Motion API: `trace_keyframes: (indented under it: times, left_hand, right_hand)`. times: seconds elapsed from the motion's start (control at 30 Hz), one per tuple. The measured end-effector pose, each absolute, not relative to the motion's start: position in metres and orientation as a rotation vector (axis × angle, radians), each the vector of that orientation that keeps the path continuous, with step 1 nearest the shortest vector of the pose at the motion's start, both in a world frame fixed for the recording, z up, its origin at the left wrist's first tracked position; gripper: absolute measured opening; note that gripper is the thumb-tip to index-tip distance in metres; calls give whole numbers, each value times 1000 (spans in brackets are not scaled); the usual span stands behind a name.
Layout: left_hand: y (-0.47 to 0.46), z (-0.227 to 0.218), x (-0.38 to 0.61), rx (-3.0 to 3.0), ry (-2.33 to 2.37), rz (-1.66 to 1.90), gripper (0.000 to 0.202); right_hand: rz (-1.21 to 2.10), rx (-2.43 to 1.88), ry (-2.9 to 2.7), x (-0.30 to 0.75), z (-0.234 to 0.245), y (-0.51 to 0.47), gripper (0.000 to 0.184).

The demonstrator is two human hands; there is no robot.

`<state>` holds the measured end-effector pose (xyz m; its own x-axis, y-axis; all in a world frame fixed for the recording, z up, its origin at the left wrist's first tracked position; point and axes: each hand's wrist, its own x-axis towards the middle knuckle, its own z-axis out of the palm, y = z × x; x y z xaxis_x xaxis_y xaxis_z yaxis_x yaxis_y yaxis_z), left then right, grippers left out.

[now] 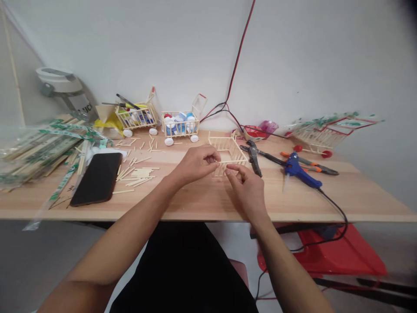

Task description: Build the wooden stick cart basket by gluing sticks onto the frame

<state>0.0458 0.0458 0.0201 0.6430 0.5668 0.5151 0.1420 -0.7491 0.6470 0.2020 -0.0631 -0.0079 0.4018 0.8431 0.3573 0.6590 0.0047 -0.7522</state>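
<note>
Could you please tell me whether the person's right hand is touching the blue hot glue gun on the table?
Apart. The head view shows the right hand clear of the blue hot glue gun, with a stretch of wooden tabletop between them.

Wall: white wall [293, 56], red-and-black cable [239, 61] running down it
Furniture: light wooden table [374, 202] against the wall
Floor: grey floor [55, 256], red plastic object [342, 256] beneath table

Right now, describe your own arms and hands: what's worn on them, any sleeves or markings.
The left arm and right arm are bare where they show, with no sleeves. The left hand and right hand wear no gloves, and no rings, watch or markings show. A black garment covers the body.
</note>
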Motion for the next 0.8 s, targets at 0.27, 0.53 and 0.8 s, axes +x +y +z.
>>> trace_keyframes:
  times: [0.27,0.53,0.8]
  left_hand:
    - [44,22,46,2291,559,993,11]
    - [43,23,47,2291,559,991,11]
    - [43,22,47,2289,563,1001,10]
  right_hand:
    - [209,-1749,-1292,196,-12,-56,32]
    - [187,-1718,-1288,195,-13,-53,24]
    - [186,-1714,-1313,195,-12,-54,19]
